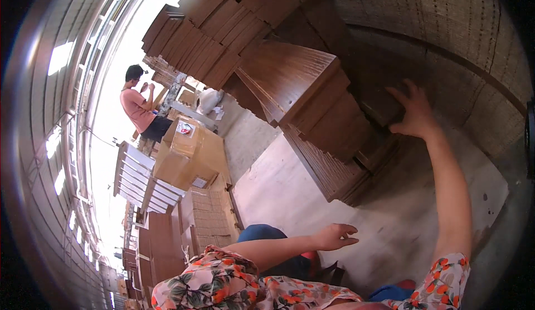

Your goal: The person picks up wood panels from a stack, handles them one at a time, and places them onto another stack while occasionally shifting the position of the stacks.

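A stack of brown wood-grain boards point(329, 109) stands in front of me, its shiny top panel slightly fanned out toward the left. My right hand point(413, 109) reaches out past the stack's right side, fingers spread and holding nothing; I cannot tell whether the fingertips touch a board in the shadow there. Lower down, over the floor, is my left hand point(336, 236), with its fingers loosely bent, a little apart, and nothing in them. Beneath the upper boards, more dark brown panels point(329, 168) lie at an angle on a pale sheet point(278, 184).
Tall stacks of brown boards point(209, 28) rise at the back. To the left stand a taped cardboard box point(186, 156), a white slatted frame point(136, 170) and brown panels point(161, 235). Farther off is a person point(139, 109) in a pink shirt. A textured tan surface point(434, 14) borders the right.
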`<state>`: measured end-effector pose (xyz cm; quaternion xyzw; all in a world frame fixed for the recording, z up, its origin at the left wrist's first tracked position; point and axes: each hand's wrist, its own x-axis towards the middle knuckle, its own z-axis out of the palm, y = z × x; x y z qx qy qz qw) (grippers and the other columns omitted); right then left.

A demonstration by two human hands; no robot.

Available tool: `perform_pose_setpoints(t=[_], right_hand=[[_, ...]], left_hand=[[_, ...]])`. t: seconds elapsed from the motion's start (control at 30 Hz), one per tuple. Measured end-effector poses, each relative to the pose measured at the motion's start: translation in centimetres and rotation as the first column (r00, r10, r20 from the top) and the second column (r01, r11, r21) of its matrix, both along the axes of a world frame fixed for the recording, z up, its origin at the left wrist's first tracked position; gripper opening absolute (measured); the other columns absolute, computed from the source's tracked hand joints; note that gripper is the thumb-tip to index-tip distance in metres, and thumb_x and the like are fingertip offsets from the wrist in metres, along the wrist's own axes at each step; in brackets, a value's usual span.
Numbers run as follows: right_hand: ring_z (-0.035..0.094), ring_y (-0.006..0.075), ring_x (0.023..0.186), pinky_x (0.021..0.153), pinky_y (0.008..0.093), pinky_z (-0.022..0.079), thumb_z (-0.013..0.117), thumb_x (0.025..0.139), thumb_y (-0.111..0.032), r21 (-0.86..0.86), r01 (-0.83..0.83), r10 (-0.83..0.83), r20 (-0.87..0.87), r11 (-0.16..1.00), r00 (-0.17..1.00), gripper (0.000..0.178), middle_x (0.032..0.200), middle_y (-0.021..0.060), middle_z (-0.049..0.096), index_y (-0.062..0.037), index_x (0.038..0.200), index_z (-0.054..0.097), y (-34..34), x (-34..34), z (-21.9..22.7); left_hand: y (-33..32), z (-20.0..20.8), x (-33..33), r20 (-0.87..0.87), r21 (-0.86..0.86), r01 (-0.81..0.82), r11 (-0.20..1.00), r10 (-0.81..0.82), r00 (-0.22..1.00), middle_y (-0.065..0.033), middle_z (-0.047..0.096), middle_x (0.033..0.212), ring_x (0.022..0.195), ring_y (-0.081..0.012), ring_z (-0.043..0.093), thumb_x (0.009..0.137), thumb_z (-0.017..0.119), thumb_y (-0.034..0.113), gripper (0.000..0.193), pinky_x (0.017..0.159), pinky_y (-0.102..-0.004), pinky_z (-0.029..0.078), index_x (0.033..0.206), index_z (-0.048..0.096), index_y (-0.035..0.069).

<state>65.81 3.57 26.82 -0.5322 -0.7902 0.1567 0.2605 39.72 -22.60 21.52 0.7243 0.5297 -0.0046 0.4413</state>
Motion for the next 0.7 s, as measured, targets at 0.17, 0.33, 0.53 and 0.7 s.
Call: perform_pose_setpoints(t=[0.17,0.33,0.53,0.7], right_hand=[[0.026,0.0495,0.128,0.103,0.0558,0.033,0.081,0.053,-0.028,0.069,0.017,-0.013,-0.048,0.997,0.999,0.089,0.143,0.0214,0.025,-0.0275,0.134,0.044,-1.5,1.3,1.8],[0.027,0.0428,0.131,0.104,0.0514,0.035,0.082,0.051,-0.022,0.163,0.048,-0.029,-0.122,0.985,0.992,0.093,0.145,0.0158,0.027,-0.0267,0.135,0.043,-3.1,4.4,-0.5],[0.026,0.0296,0.136,0.107,0.0487,0.030,0.083,0.058,-0.022,-0.068,0.024,-0.052,-0.443,0.997,0.895,0.102,0.150,0.0109,0.023,-0.0240,0.144,0.028,-3.5,6.5,-1.0],[0.039,0.0270,0.128,0.096,0.0415,0.043,0.066,0.079,-0.050,-0.575,-0.093,-0.447,-0.719,0.813,0.532,0.093,0.148,0.0147,0.026,-0.0047,0.145,0.019,-3.2,6.2,-1.5]], left_hand=[[-0.4,0.9,-2.3,0.024,0.006,-0.051,0.999,0.051,0.998,-0.0171,0.064,0.103,0.083,-0.0238,0.067,0.083,0.068,0.025,0.039,0.072,-0.0324,0.053,0.111,0.059,-0.001],[0.7,1.6,-0.8,0.023,-0.057,0.013,0.998,-0.011,1.000,-0.0176,0.064,0.104,0.086,-0.0269,0.066,0.083,0.068,0.028,0.040,0.074,-0.0334,0.053,0.111,0.060,0.000],[0.4,1.9,0.4,0.064,-0.101,0.158,0.982,-0.152,0.986,-0.0189,0.060,0.112,0.087,-0.0275,0.065,0.085,0.065,0.032,0.044,0.075,-0.0339,0.053,0.117,0.056,0.002],[0.2,1.1,-0.8,0.088,-0.159,0.307,0.938,-0.296,0.951,-0.0197,0.058,0.114,0.097,-0.0332,0.060,0.085,0.063,0.034,0.047,0.084,-0.0385,0.049,0.118,0.055,0.002]])
